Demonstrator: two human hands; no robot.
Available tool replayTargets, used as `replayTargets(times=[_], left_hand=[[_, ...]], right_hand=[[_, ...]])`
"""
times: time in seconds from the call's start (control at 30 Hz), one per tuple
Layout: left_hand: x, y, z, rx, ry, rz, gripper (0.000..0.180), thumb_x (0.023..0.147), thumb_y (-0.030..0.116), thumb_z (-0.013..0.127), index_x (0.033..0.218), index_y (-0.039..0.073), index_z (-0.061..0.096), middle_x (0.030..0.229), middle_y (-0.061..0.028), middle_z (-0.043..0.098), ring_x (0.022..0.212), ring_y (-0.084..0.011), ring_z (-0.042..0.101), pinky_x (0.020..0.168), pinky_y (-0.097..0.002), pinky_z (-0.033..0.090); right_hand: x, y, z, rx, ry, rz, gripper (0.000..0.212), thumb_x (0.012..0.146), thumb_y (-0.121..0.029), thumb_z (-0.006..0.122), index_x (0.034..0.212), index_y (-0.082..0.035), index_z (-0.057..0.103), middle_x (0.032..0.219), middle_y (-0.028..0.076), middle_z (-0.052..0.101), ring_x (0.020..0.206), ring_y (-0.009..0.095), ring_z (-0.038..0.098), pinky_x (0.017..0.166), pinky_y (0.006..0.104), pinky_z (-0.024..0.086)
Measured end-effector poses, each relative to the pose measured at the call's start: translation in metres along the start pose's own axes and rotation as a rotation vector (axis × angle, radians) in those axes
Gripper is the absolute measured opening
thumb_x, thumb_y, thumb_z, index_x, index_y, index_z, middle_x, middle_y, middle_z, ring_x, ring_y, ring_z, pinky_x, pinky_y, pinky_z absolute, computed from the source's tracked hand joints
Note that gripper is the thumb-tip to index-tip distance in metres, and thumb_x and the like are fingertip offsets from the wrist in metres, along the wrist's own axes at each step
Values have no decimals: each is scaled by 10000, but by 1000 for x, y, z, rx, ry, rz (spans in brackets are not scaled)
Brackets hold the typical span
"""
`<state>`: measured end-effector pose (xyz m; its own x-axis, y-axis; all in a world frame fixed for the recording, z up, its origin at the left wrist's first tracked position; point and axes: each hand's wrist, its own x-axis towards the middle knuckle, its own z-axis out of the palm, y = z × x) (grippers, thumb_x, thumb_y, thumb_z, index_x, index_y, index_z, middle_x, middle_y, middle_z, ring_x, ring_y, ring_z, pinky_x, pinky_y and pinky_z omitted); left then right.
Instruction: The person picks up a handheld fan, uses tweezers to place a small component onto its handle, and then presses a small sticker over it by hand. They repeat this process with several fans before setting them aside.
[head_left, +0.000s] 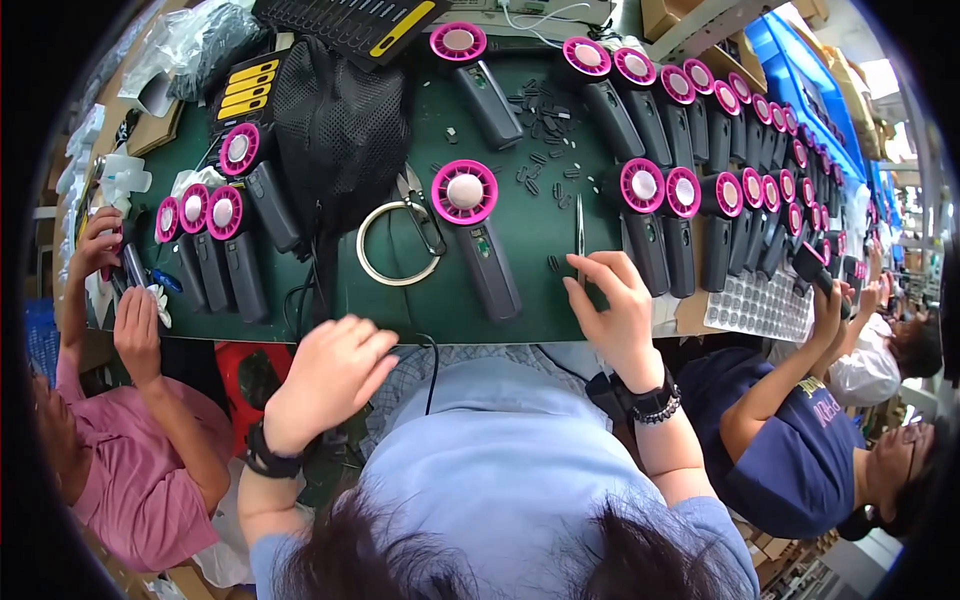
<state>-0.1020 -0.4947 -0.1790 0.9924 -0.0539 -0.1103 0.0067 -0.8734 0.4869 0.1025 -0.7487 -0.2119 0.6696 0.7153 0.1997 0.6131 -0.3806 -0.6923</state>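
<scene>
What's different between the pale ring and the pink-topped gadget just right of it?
The ring is pale; the gadget has a pink head and dark handle. The ring is open in the middle; the gadget's head has a whitish disc there. The ring is just a loop; the gadget is long. Both lie on the green table.

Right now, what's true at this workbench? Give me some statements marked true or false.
1. The person's right hand is at the slim metal tweezers. True.
2. The left hand grips a pink-ringed handheld device. False: it holds nothing visible.
3. The central pink-ringed device shows a green part in its handle. True.
4. Black mesh fabric lies right of that device. False: it lies left.
5. The tabletop is yellow. False: it's dark green.
</scene>
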Motion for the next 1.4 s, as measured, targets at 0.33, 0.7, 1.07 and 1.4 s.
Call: replayTargets(times=[0.33,0.7,1.07,1.4], left_hand=[[46,-14,21,73,391,-45,206,776,128,712,933,36,616,881,-74,552,837,-253,573,672,-344,490],[46,-28,33,169,362,-8,182,749,141,709,866,62,595,901,-64,556,909,-231,564,702,-337,468],[10,-33,2,-32,749,-81,249,717,88,746,930,66,620,979,-81,637,930,-277,608,790,-380,476],[-78,-79,-7,342,911,-624,308,845,176,667,1088,22,556,1162,-145,596,1110,-338,541,940,-443,410]], right_hand=[[16,6,24,-294,-23,-123,193,772,18,650,962,-15,657,896,135,616,732,282,642,655,352,529],[84,11,34,-228,-5,-108,196,764,0,670,957,-23,647,918,119,598,790,246,640,680,324,528],[74,-13,-7,-140,2,-214,200,843,59,603,1033,8,637,1062,134,605,955,253,608,841,304,475],[57,-3,-15,-144,-1,-168,176,864,75,579,1025,22,626,1007,119,611,892,236,604,783,288,471]])
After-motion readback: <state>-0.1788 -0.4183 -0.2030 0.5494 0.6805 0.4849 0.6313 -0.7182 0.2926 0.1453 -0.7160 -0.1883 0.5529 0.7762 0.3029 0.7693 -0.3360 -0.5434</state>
